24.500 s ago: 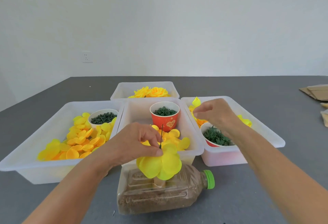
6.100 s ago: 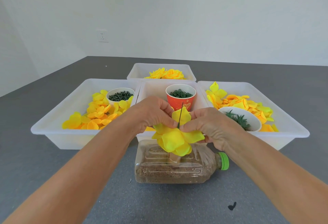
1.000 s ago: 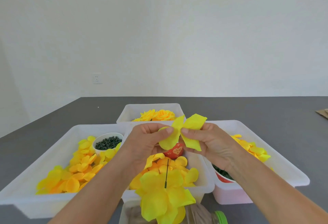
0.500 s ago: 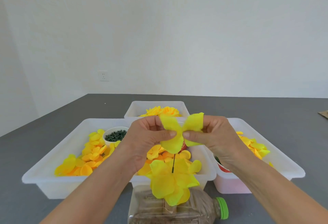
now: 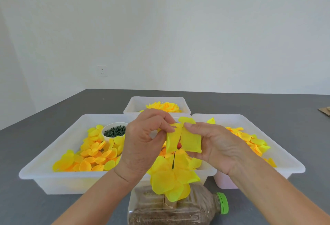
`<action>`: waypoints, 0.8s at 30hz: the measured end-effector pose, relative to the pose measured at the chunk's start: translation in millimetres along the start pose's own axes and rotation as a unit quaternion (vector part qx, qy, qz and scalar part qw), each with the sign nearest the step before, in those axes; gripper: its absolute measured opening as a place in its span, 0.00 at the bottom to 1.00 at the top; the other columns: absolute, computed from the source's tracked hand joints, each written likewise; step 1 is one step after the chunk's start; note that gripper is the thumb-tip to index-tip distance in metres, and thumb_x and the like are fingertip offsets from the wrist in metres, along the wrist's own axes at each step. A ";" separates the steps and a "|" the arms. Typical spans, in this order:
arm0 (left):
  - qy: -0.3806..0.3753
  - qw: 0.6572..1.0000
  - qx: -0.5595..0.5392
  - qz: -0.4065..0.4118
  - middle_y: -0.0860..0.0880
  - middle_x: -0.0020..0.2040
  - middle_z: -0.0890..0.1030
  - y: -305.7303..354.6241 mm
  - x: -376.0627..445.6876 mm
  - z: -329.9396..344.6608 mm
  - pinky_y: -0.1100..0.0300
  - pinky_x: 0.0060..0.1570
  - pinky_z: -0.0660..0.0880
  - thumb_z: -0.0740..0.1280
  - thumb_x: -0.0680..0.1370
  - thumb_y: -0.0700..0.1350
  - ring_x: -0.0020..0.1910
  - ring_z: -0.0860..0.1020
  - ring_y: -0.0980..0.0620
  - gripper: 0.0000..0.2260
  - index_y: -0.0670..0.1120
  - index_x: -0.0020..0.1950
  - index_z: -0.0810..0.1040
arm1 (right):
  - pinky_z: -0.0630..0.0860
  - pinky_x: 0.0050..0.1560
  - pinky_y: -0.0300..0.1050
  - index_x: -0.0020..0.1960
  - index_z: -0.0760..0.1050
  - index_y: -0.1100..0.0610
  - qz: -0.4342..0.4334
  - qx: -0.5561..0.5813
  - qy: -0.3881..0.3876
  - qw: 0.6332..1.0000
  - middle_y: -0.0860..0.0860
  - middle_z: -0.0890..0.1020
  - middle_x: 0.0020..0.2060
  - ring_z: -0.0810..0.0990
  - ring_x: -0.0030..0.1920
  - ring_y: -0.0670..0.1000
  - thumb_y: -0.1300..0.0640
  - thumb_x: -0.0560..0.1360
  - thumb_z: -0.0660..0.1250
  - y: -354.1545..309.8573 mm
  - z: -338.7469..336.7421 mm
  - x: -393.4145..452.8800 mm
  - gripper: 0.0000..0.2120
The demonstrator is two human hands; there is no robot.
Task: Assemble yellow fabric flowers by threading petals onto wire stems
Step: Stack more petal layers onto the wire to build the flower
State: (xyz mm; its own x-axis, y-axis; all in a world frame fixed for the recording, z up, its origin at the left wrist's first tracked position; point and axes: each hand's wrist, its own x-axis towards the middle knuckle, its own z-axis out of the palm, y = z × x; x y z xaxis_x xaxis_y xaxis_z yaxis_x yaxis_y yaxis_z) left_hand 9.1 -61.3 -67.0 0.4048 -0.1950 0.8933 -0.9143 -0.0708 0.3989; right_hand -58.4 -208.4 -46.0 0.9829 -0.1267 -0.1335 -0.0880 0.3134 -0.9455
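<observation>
Petal piece (image 5: 184,140) (flared before) now folded downward between hands (image 5: 142,146).

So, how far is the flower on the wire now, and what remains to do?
Done: several yellow petals already sit on the wire stem, which stands on the lying bottle. In hand: the left hand and right hand pinch one folded petal piece above the wire tip, not yet threaded. Left: push it down the stem; finished flowers lie in the far bin.

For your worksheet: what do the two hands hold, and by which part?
Both the left hand and right hand pinch one yellow fabric petal piece at its upper middle.
</observation>
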 end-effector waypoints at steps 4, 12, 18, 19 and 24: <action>-0.009 1.000 0.016 -0.010 0.50 0.44 0.81 -4.1 -3.9 -1.5 0.63 0.49 0.74 0.70 0.66 0.26 0.45 0.78 0.54 0.10 0.41 0.36 0.81 | 0.75 0.30 0.42 0.48 0.80 0.59 -0.029 -0.013 0.029 0.999 0.57 0.83 0.41 0.81 0.37 0.54 0.59 0.58 0.72 4.9 -0.4 3.1 0.18; 0.074 0.950 -0.041 -0.300 0.48 0.32 0.79 15.5 -1.6 -4.2 0.60 0.35 0.71 0.68 0.67 0.63 0.32 0.73 0.57 0.21 0.45 0.33 0.78 | 0.74 0.30 0.39 0.39 0.80 0.56 -0.149 -0.036 0.148 0.977 0.48 0.82 0.28 0.79 0.26 0.43 0.66 0.69 0.71 7.6 5.4 5.1 0.06; -0.091 0.887 -0.120 -0.437 0.42 0.34 0.81 28.8 6.5 -1.8 0.57 0.36 0.72 0.75 0.59 0.62 0.32 0.75 0.54 0.25 0.40 0.38 0.81 | 0.75 0.29 0.35 0.38 0.80 0.56 -0.284 -0.108 0.134 0.943 0.49 0.83 0.29 0.80 0.29 0.45 0.69 0.67 0.72 12.8 14.2 -3.2 0.08; -0.098 0.873 -0.150 -0.454 0.44 0.34 0.82 26.6 6.2 -1.2 0.59 0.35 0.73 0.76 0.63 0.54 0.32 0.77 0.54 0.16 0.41 0.38 0.82 | 0.75 0.30 0.35 0.38 0.80 0.57 -0.276 -0.098 0.126 0.948 0.50 0.84 0.30 0.81 0.30 0.45 0.69 0.66 0.72 13.1 14.7 -3.8 0.08; -0.105 0.805 -0.301 -0.500 0.47 0.36 0.83 18.7 4.0 -3.8 0.63 0.35 0.75 0.71 0.66 0.42 0.33 0.79 0.54 0.07 0.43 0.43 0.82 | 0.80 0.35 0.44 0.44 0.81 0.61 -0.151 0.016 0.047 0.987 0.57 0.85 0.39 0.84 0.36 0.53 0.60 0.59 0.72 9.9 13.6 -4.9 0.13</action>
State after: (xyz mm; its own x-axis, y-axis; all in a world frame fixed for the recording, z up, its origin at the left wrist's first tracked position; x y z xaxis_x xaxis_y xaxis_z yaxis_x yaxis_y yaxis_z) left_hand -6.3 -59.6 -55.1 0.8646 -0.5014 0.0335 0.0660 0.1794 0.9816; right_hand -62.0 -191.9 -50.7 0.9442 -0.3046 0.1253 0.2135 0.2766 -0.9370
